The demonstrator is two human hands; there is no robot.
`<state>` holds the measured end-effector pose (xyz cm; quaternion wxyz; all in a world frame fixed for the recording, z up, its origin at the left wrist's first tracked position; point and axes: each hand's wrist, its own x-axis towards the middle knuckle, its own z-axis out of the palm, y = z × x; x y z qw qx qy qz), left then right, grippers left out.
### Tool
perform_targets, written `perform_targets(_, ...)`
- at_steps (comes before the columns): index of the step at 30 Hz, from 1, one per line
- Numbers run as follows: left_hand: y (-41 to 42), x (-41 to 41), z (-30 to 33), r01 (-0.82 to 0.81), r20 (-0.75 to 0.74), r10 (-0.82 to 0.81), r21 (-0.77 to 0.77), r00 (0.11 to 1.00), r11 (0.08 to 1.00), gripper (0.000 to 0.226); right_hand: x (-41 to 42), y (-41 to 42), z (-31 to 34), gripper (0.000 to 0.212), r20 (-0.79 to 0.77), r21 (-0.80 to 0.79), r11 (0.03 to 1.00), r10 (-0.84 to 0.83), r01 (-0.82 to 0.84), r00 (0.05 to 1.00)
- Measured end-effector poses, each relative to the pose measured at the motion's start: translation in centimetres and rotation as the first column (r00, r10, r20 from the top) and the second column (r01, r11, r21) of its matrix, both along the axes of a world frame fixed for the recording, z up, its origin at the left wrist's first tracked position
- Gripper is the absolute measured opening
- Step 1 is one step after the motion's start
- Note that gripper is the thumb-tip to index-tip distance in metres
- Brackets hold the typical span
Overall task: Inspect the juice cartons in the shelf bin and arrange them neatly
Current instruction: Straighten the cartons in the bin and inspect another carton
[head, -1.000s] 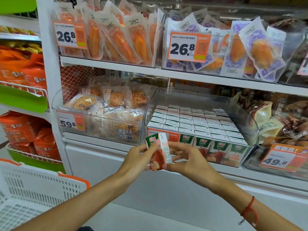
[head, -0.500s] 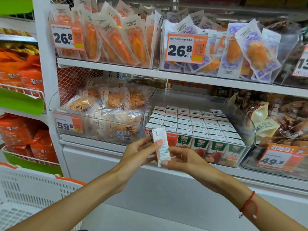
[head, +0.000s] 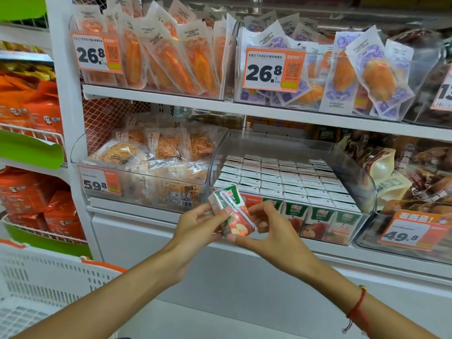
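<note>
Here, both hands hold one carton in the air, just in front of the bin's front left corner and above the shelf edge. The left hand grips it from the left, fingers curled round its side and thumb laid across the face. The right hand pinches it from the right, thumb under the lower corner and fingers curled at the far edge. The carton sits tilted, its top leaning left, with a white straw running slantwise down the face turned to the camera (green above, red with apple slices below).

Behind it, the clear bin holds the other cartons upright in close rows, white tops showing, the front row's green and red faces visible through the wall. A red string bracelet circles the right wrist.

Left of the bin, another clear bin holds bagged snacks and carries a 59.8 tag. Right of it, a 49.8 tag fronts brown packets. The shelf above bears two 26.8 tags before orange pouches. A white basket with an orange rim stands at lower left.
</note>
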<state>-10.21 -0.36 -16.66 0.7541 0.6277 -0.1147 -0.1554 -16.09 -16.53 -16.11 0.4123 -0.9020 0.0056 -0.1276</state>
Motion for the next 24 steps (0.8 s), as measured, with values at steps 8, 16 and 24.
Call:
perform_targets(8, 0.7, 1.1, 0.7, 0.183, -0.063, -0.190, -0.105, 0.980, 0.977, 0.030, 0.2, -1.7, 1.1, 0.026, -0.091, 0.394, 0.913, 0.156, -0.108, 0.984)
perform_targets(16, 0.7, 0.6, 0.4, 0.201, 0.195, -0.209, 0.060, 0.958, 0.978, 0.035, 0.1, -1.9, 1.4, 0.037, -0.005, 0.361, 0.914, 0.202, -0.187, 0.979)
perform_targets(24, 0.9, 0.5, 0.6, 0.131, 0.541, -0.207, 0.176, 0.815, 0.976, 0.044, -0.4, -2.3, 2.0, 0.037, 0.251, 0.178, 0.935, 0.257, -0.305, 0.933)
